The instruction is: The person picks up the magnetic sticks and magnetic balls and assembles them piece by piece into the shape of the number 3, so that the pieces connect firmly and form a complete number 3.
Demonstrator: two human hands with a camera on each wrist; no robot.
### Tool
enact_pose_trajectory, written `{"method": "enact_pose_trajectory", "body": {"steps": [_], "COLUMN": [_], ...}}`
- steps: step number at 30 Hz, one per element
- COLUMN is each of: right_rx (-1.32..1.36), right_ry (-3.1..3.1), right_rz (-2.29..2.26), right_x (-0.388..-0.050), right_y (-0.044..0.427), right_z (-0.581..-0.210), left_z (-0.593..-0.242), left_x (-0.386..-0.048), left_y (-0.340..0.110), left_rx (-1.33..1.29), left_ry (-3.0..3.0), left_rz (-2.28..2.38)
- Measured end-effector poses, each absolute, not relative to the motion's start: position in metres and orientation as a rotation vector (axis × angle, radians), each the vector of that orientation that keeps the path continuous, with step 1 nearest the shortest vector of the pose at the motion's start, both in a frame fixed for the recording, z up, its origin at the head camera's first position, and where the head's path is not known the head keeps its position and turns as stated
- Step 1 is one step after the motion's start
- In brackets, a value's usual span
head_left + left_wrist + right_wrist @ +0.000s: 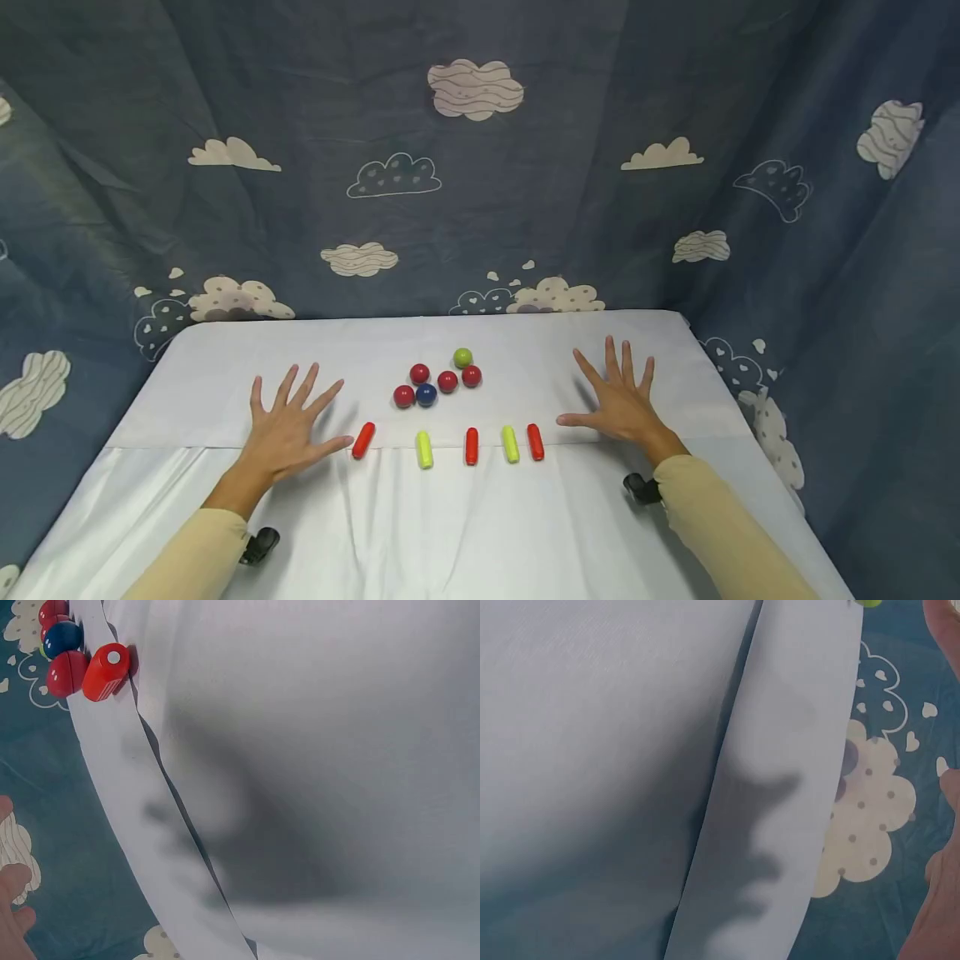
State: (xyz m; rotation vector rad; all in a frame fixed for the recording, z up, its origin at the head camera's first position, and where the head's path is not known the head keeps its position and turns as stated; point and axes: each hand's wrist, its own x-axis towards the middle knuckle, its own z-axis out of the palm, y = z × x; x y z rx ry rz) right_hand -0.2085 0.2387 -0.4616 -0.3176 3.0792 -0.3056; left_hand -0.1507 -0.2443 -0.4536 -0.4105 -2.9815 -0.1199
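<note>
Both hands are spread over a white-covered table, holding nothing. My left hand (288, 429) hovers on the left, its thumb nearest a tilted red stick (363, 441); the left wrist view shows that red stick (106, 672) with a white dot on its end. My right hand (622, 404) hovers on the right, its thumb pointing toward another red stick (536, 442). Between these lie a yellow-green stick (424, 450), a red stick (472, 447) and a second yellow-green stick (511, 445), in a loose row. Only parts of the fingers (941, 885) show in the right wrist view.
Behind the row sit several red balls (447, 382), a blue ball (426, 394) and a green ball (462, 357), grouped together. A crease crosses the white cloth (420, 533). A dark blue curtain (300, 217) with clouds surrounds the table's back and sides.
</note>
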Motion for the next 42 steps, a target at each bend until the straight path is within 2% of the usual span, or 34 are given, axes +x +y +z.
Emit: {"method": "enact_pose_trajectory", "body": {"steps": [15, 21, 42], "right_rx": [-0.369, -0.388, -0.492], "right_ry": [3.058, 3.036, 2.913], "right_rz": [-0.365, -0.474, -0.621], "right_x": [-0.214, -0.221, -0.247], "right_y": [0.215, 0.200, 0.130], "right_z": [-0.458, -0.457, -0.445], "left_z": [-0.457, -0.459, -0.470], "left_x": [-0.145, -0.143, -0.140], "left_y": [-0.235, -0.230, -0.206], "left_rx": [-0.453, -0.447, -0.397], "left_ry": [-2.951, -2.965, -3.035], "left_rz": [-0.197, -0.384, -0.518]}}
